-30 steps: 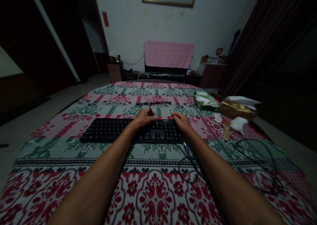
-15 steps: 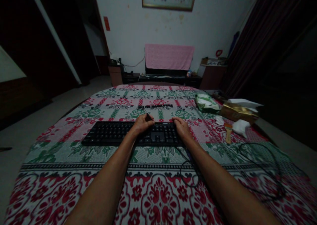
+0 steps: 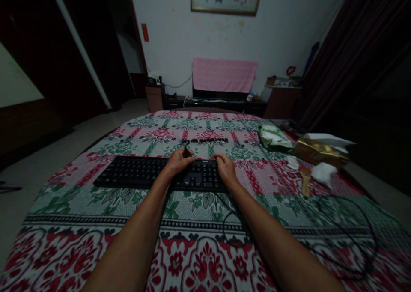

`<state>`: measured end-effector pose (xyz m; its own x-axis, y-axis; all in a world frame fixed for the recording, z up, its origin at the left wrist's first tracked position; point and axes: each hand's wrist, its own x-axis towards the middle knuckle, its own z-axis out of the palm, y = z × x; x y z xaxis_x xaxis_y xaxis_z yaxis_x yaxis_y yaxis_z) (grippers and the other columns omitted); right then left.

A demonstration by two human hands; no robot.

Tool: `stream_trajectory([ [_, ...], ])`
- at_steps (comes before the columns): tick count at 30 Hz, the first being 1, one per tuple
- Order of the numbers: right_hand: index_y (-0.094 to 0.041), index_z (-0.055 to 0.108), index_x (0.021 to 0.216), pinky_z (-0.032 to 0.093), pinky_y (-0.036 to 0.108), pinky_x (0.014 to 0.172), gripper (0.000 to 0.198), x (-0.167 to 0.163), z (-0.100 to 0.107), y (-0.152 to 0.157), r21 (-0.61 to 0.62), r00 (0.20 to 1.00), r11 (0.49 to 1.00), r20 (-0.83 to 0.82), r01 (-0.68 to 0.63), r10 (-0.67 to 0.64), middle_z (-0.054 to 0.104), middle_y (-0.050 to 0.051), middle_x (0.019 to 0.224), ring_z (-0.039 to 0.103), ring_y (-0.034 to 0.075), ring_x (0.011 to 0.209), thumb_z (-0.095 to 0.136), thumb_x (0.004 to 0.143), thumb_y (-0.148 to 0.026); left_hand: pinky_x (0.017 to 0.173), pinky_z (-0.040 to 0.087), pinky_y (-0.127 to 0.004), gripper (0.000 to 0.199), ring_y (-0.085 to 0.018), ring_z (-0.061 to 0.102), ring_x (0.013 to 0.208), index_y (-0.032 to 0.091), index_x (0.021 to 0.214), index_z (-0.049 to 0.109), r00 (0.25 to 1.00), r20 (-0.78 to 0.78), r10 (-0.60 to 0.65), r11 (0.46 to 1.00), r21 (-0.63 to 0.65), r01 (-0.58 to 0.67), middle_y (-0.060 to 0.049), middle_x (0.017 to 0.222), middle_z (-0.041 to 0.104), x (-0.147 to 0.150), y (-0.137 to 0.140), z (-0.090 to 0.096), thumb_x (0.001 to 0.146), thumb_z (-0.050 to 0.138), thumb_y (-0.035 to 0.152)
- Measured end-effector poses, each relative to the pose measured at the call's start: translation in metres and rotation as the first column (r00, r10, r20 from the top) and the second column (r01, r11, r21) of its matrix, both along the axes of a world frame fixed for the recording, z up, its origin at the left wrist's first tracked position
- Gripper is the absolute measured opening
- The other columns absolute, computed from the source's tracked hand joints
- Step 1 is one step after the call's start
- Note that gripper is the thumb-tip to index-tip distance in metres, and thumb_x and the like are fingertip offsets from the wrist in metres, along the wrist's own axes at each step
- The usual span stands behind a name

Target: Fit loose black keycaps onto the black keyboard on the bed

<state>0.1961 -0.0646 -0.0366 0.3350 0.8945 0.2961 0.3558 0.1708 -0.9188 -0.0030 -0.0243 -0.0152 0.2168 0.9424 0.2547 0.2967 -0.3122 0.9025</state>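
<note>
Dim, cool light leaves the surface muted, with only soft shadows. Beyond its far edge the wall is palest; past its right edge the curtain sinks toward black. The gold box near the right edge carries a weak sheen. Wide-angle distortion stretches the near corners and forearms; lettering on the keyboard is too soft to read.

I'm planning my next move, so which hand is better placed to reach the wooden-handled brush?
Probably your right hand: it is nearer the brush, which lies to its right. Your left hand is farther off and appears to hold a small dark thing.
</note>
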Motion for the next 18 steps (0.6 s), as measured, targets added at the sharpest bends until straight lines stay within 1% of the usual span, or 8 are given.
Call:
stream_trajectory([
  [4,-0.021,0.065,0.086,0.044,0.031,0.084,0.029,0.013,0.001,0.0,-0.021,0.997,0.998,0.053,-0.051,0.052,0.068,0.001,0.087,0.06,0.017,0.086,0.04,0.073,-0.029,0.067,0.044,-0.025,0.028,-0.014,0.057,0.07,0.016,0.08,0.059,1.0,0.002,-0.024,0.999,0.029,0.024,0.0,0.073,0.061,0.007,-0.004,0.001,0.059,0.068,0.033],
  [7,-0.02,0.066,0.085,0.044,0.03,0.08,0.029,0.025,0.0,-0.004,-0.003,0.986,0.995,0.129,-0.103,0.102,0.067,0.001,0.085,0.059,0.017,0.085,0.04,0.074,-0.027,0.066,0.044,-0.025,0.027,-0.014,0.057,0.07,0.015,0.082,0.059,0.995,0.027,-0.1,0.995,0.02,0.099,-0.001,0.073,0.061,0.02,-0.011,0.006,0.061,0.067,0.031],
  [9,-0.02,0.066,0.085,0.044,0.029,0.078,0.03,0.03,0.001,-0.007,0.004,0.981,0.992,0.146,-0.127,0.125,0.066,0.001,0.084,0.059,0.017,0.083,0.039,0.075,-0.027,0.065,0.045,-0.025,0.027,-0.014,0.057,0.068,0.015,0.085,0.059,0.989,0.018,-0.144,0.989,0.021,0.144,0.0,0.073,0.061,0.032,-0.015,0.01,0.063,0.066,0.029],
  [14,-0.019,0.065,0.086,0.044,0.029,0.077,0.029,0.033,0.002,-0.012,0.038,0.977,0.986,0.149,-0.16,0.153,0.066,0.002,0.084,0.059,0.017,0.082,0.04,0.077,-0.027,0.066,0.046,-0.025,0.023,-0.014,0.058,0.071,0.014,0.084,0.061,0.97,-0.115,-0.213,0.972,0.077,0.223,-0.001,0.076,0.064,0.062,-0.013,0.016,0.064,0.065,0.024],
  [18,-0.019,0.066,0.087,0.044,0.029,0.078,0.027,0.035,0.002,-0.012,0.056,0.97,0.981,0.172,-0.185,0.173,0.067,0.002,0.085,0.06,0.017,0.083,0.041,0.077,-0.025,0.068,0.046,-0.025,0.021,-0.015,0.06,0.071,0.014,0.085,0.063,0.957,-0.158,-0.243,0.962,0.091,0.259,-0.001,0.076,0.065,0.073,-0.007,0.011,0.065,0.065,0.023],
])
